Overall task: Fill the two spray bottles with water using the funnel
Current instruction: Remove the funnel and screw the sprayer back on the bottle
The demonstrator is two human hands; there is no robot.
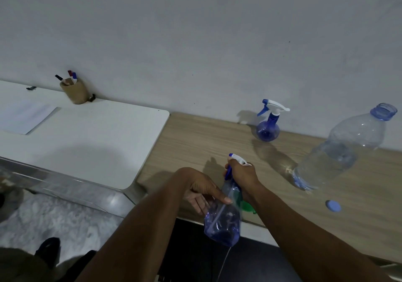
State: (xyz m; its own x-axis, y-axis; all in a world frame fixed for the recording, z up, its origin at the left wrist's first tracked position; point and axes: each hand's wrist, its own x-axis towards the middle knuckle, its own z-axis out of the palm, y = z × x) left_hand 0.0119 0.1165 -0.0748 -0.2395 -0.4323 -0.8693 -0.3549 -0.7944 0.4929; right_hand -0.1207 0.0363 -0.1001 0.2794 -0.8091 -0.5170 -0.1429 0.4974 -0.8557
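Your left grip [202,191] wraps the body of a clear blue plastic spray bottle [224,216], held just off the front edge of the wood-grain surface [195,142], left of the tall clear plastic water bottle [339,149]. Your right grip [242,173] closes round the spray bottle's white trigger head, which is still on. A green plastic funnel [248,206] lies mostly hidden behind your right wrist. Left of the water bottle, by the wall, a round blue spray bottle [268,129] stands with its head on. The water bottle is open, and its blue cap [333,206] lies in front of it. Filling looks not yet begun, and both heads must come off first. Far left stands a tan pen cup [75,92].
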